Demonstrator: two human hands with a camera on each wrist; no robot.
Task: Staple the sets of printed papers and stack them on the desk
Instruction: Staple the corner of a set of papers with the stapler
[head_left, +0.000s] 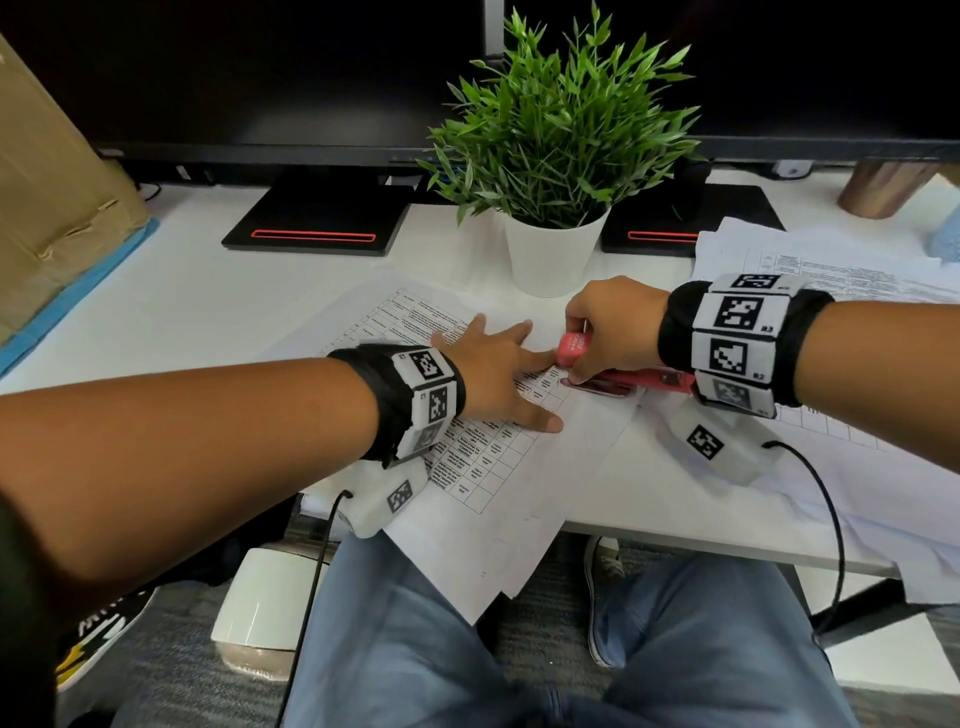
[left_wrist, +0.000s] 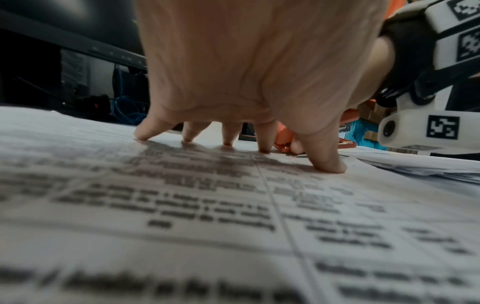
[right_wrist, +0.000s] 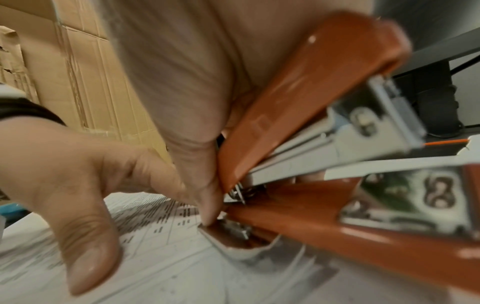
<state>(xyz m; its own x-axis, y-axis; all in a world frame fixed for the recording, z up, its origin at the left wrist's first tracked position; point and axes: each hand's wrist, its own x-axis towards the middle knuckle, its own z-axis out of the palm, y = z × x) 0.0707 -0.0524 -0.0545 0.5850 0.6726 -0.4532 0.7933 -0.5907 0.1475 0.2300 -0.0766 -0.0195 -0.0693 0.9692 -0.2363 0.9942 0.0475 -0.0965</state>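
Observation:
A set of printed papers (head_left: 493, 457) with tables lies on the white desk (head_left: 208, 312) and hangs over its front edge. My left hand (head_left: 498, 374) presses on the sheets with spread, straight fingers (left_wrist: 228, 142). My right hand (head_left: 597, 332) grips a red stapler (head_left: 574, 347) at the upper right corner of the set, just right of the left index finger. In the right wrist view the stapler (right_wrist: 298, 123) gapes open, its base nose low over the papers (right_wrist: 168, 257). I cannot tell whether the sheets lie inside its mouth.
A potted plant (head_left: 556, 249) stands right behind the hands. More printed sheets (head_left: 831, 275) lie at the right. Two monitor stands (head_left: 317, 223) and a copper-coloured cup (head_left: 883, 192) are at the back, a cardboard box (head_left: 52, 182) at the left.

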